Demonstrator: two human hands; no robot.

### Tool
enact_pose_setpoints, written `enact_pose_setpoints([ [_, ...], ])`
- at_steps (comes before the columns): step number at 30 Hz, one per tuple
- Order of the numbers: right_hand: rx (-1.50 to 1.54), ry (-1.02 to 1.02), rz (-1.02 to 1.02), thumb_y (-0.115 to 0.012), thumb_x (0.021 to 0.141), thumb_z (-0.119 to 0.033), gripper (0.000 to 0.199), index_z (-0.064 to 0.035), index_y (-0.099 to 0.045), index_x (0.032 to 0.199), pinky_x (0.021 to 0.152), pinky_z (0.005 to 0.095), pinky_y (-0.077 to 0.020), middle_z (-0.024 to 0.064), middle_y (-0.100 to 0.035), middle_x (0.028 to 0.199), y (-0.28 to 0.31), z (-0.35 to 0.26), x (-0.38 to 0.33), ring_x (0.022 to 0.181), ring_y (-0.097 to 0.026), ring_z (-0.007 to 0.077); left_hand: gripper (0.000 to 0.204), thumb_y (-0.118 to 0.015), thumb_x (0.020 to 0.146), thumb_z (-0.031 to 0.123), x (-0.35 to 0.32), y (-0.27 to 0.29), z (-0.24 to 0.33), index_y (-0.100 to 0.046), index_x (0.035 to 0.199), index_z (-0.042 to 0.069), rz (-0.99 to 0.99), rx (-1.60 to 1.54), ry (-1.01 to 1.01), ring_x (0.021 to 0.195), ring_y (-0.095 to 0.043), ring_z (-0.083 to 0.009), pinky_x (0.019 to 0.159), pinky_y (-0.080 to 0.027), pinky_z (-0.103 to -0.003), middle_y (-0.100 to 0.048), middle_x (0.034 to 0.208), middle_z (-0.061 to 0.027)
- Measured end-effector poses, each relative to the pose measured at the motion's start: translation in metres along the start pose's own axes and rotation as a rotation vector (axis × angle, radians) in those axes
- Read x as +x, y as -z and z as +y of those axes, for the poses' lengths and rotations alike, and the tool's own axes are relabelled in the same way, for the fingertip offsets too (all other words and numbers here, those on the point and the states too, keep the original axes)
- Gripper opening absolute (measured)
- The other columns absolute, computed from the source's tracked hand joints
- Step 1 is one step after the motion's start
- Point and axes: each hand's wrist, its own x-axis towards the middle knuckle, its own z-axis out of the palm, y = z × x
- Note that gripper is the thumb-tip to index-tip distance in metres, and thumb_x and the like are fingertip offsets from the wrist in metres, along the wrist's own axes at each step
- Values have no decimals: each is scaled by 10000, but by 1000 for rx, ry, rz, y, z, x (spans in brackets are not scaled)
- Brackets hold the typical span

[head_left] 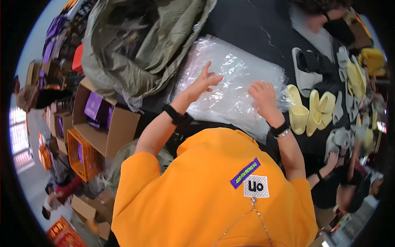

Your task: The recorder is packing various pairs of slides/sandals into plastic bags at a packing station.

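Two bare hands over one stack of clear plastic bags (238, 68) on a black tabletop (242, 20). Left hand (205, 81): fingers spread wide, nothing gripped, over the stack's left part. Right hand (263, 98): fingers bent, tips down at the stack's right part; glare on the film, so can't tell if it pinches any. Stack lies under and between both hands, reaching beyond the fingertips. Black wristband (177, 116) on left wrist. Olive sack (98, 51), mouth open, beyond and left of left hand. Cardboard box (121, 129) with purple packages, farther left, orange crate (84, 175) just beside it. Yellow slide (298, 110) near right hand, just right of stack; grey slide (303, 80) beyond that. Co-worker's hand (331, 161) well right and nearer the wearer.
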Motion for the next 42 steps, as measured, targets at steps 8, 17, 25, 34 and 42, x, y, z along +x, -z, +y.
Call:
enact_pose_setpoints([
  [8, 5, 134, -140, -622, 589, -1, 353, -70, -535, 924, 990, 505, -258, 83, -471, 1228, 1, 6, -18, 1215, -371, 288, 786, -570, 799, 481, -10, -40, -39, -187, 1402, 153, -161, -166, 43, 1095, -453, -271, 869, -381, -423, -401, 1296, -153],
  [17, -52, 307, -170, -624, 545, 33, 400, -63, -530, 921, 1016, 509, -228, 92, -509, 1150, 19, -15, 3, 1225, -358, 306, 336, -603, 693, 48, 29, -34, -44, -581, 1028, 54, 96, -309, -370, 607, -489, -92, 548, -394, -233, -557, 707, -18],
  [25, -87, 260, -151, -566, 564, 48, 299, -66, -561, 841, 988, 526, -258, 87, -558, 918, 27, -8, -9, 1187, -399, 297, 286, -552, 699, 31, 40, 27, -72, -588, 981, 66, 926, -81, -472, 586, -467, -95, 541, -398, -267, -517, 641, -28],
  [34, -76, 95, 118, -585, 614, -30, 202, -65, -558, 811, 945, 506, -290, 82, -551, 853, 42, 5, -31, 1129, -446, 276, 357, -531, 788, 1, 21, 32, -72, -502, 1140, 49, 832, -177, -470, 681, -489, -71, 626, -399, -212, -514, 727, 8],
  [42, 14, -54, 21, -645, 606, -105, 232, -59, -560, 817, 966, 510, -262, 72, -556, 857, 37, 13, -79, 1019, -489, 256, 437, -563, 787, 17, 17, 20, -67, -433, 1203, 47, 874, -240, -447, 642, -463, -62, 571, -365, -199, -513, 730, 12],
])
